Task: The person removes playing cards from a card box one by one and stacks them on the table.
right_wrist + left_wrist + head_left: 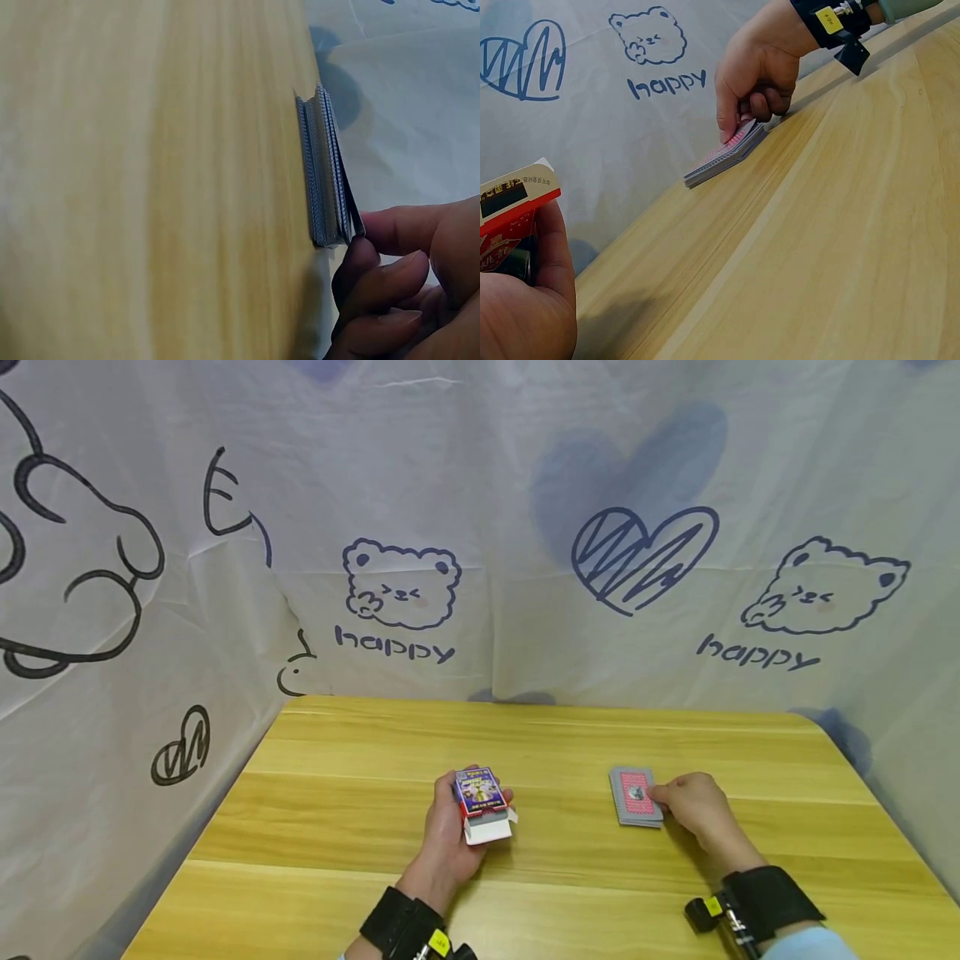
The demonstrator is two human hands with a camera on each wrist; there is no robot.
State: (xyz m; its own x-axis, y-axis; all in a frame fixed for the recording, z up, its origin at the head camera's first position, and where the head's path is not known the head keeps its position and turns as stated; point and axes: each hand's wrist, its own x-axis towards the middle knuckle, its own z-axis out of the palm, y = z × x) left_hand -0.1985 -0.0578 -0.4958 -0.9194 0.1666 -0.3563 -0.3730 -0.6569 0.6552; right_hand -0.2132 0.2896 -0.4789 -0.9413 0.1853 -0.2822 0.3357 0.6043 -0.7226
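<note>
In the head view my left hand (444, 843) holds a small playing card box (482, 792), its purple printed face up and its white end flap (487, 830) hanging open toward me. Fingers curl round the box's sides, and the left wrist view shows the red edge of the box (517, 206). To the right, a deck of playing cards (621, 797) lies on the table, slightly fanned. My right hand (701, 810) pinches the pink-backed top card (636, 783) by its near edge. Seen from the right wrist, that edge is raised off the deck (319, 172).
Both hands are over a light wooden table (555, 902). A white cloth (510, 510) with drawn bears and hearts hangs behind it and at both sides. Each wrist wears a black strap (772, 902) with a small camera.
</note>
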